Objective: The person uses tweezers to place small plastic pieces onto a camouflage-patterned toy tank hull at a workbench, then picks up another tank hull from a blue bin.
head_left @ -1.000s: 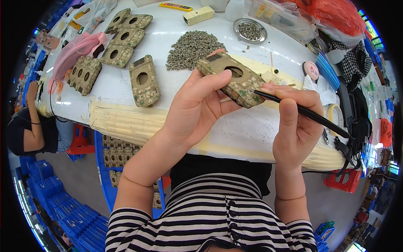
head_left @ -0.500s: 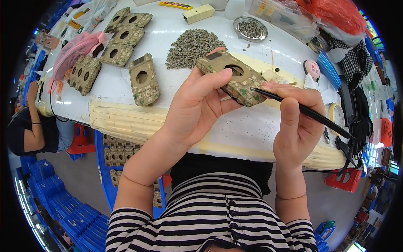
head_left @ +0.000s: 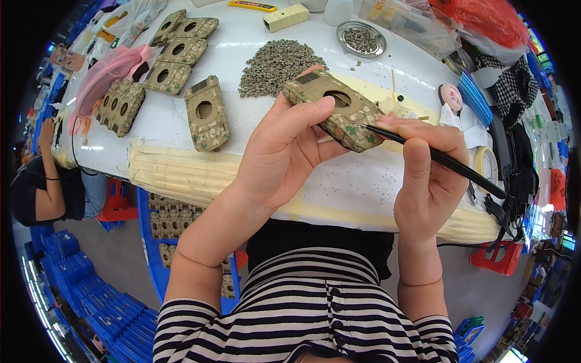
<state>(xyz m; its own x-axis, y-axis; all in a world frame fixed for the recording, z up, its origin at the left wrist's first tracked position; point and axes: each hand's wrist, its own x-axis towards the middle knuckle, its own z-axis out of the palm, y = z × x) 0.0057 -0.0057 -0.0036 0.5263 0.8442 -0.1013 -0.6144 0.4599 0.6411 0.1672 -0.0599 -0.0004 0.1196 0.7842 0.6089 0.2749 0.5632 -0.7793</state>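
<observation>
My left hand [head_left: 281, 142] is closed around a camouflage-painted model tank hull [head_left: 315, 91], thumb on top beside its round opening. Between the thumb and fingers of my right hand [head_left: 433, 175] is a pair of black tweezers [head_left: 457, 163]. Their tips touch, or nearly touch, the hull's near right end; whether they pinch a small part I cannot tell. Behind the hull lies a heap of tiny grey-green parts [head_left: 275, 68]. Another camouflage hull [head_left: 206, 114] rests to the left of my left hand.
More hulls [head_left: 169, 75] sit at the back left beside a pink mesh piece [head_left: 109, 75]. A round metal dish [head_left: 361, 40] of small parts stands at the back. Tape roll [head_left: 485, 163] and black straps [head_left: 508, 199] lie right. A person [head_left: 45, 184] sits at far left.
Almost nothing differs. The tweezer tips have shifted very slightly on the hull, and the whole view has moved a little.
</observation>
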